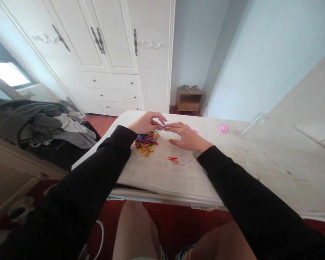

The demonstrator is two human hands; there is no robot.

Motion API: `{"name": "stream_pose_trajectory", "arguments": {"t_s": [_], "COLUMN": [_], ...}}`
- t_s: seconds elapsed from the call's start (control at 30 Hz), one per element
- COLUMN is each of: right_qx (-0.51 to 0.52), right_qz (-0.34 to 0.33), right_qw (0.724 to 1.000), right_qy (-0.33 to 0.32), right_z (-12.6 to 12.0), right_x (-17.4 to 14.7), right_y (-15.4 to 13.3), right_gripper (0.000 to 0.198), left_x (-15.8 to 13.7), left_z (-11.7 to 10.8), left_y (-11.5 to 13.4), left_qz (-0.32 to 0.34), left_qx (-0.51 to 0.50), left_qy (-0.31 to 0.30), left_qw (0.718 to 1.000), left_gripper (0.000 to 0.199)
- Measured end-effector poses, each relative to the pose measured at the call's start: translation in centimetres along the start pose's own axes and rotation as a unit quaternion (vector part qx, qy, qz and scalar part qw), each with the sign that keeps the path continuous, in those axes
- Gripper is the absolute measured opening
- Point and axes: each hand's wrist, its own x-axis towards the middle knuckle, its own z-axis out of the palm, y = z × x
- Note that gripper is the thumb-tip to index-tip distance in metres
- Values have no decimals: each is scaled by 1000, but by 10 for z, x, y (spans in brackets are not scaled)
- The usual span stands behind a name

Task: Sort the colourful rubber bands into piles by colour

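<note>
My left hand (pixel 147 123) is above the table, its thumb and a finger pinched on a small, thin bluish piece (pixel 163 128) too small to make out well. From the other side, my right hand (pixel 189 137) reaches in with fingers stretched out, the tips at the same piece and the thumb held apart. Partly under my left hand lies a pile of small, thin multicoloured pieces (pixel 146 143) in red, yellow and blue. A few red thin pieces (pixel 173 159) sit separately, nearer the table's front edge. A bit of yellow shows beside my right hand, mostly covered.
A pink ruffled object (pixel 224 128) and a clear plastic container (pixel 256 124) stand on the white table (pixel 260 173) to the right. Clothes (pixel 43 122) are heaped at the left. Beyond are a white wardrobe (pixel 119 86) and a small wooden cabinet (pixel 189 100).
</note>
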Motion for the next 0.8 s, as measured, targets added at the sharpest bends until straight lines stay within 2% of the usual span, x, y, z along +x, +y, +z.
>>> {"name": "stream_pose_trajectory", "arguments": {"t_s": [0.1, 0.47, 0.8], "right_qx": [2, 13, 6], "right_qz": [1, -27, -17], "right_qw": [1000, 999, 1000], "right_qy": [-4, 25, 21], "right_z": [-1, 7, 7], "right_x": [0, 0, 1], "right_y": [-2, 6, 7], "right_gripper": [53, 45, 43], "left_x": [0, 1, 1], "left_z": [-1, 3, 4], "left_y": [-1, -9, -6], "left_qz": [1, 29, 24], "left_qx": [9, -39, -43], "left_qy": [-1, -7, -4], "left_qw": [1000, 999, 999], "left_gripper": [24, 23, 23]}}
